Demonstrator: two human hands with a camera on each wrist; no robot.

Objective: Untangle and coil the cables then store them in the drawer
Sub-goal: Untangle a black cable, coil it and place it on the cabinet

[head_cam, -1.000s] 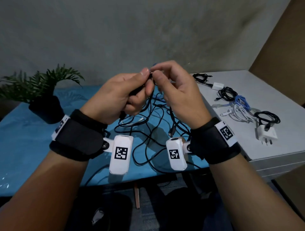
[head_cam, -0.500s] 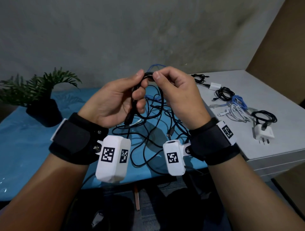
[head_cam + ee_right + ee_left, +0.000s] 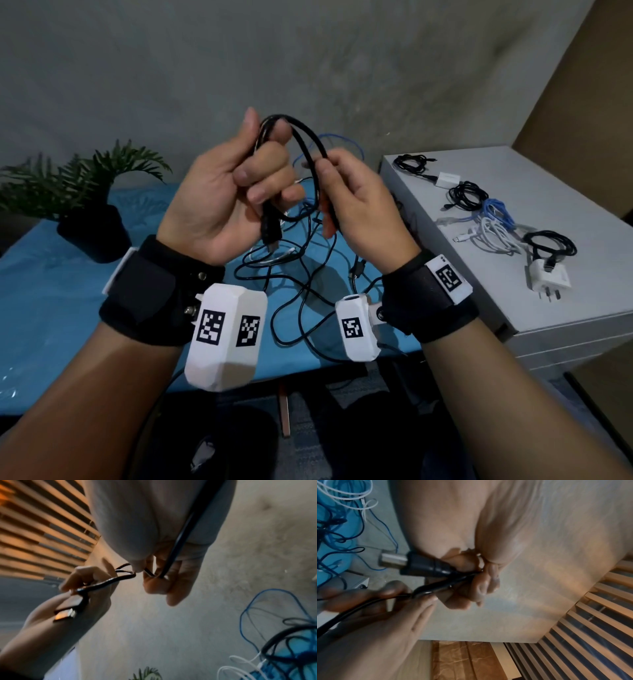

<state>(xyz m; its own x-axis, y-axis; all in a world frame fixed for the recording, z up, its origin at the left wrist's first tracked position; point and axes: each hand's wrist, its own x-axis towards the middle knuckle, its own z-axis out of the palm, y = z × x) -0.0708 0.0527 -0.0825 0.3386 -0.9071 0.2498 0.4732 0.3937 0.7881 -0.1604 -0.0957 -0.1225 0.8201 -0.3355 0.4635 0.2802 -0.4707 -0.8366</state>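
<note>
Grey wall behind, blue table [image 3: 51, 308] in front, white drawer cabinet [image 3: 565, 308] sitting at the right with several coiled cables [image 3: 493, 219] and a white charger [image 3: 548, 277] already lying on its top. Potted plant [image 3: 89, 205] standing far left on the table.

Both hands are working the black cable [image 3: 305, 137], held up above the tangled cables [image 3: 308, 274] on the table. Left hand [image 3: 222, 192] is gripping the gathered loops, fingers curled round them, USB plug [image 3: 269, 231] hanging out below the fist. Right hand [image 3: 356, 205] is pinching the strand just beside it, feeding the next loop; the hands are close together, nearly touching.

Long axis: the held loop is standing roughly upright, arching over at the top from left hand to right hand. The plug is pointing down toward the table. Rest of the cable is trailing down from the right hand into the pile.

Risks, as a guess:
- the trailing end is probably still threaded through the blue and white leads below, so pulling the next loop could be dragging the whole tangle up or tightening a knot
- the stiff cable may be springing open if the left hand's grip loosens
- the dangling plug could be snagging on other strands
</note>
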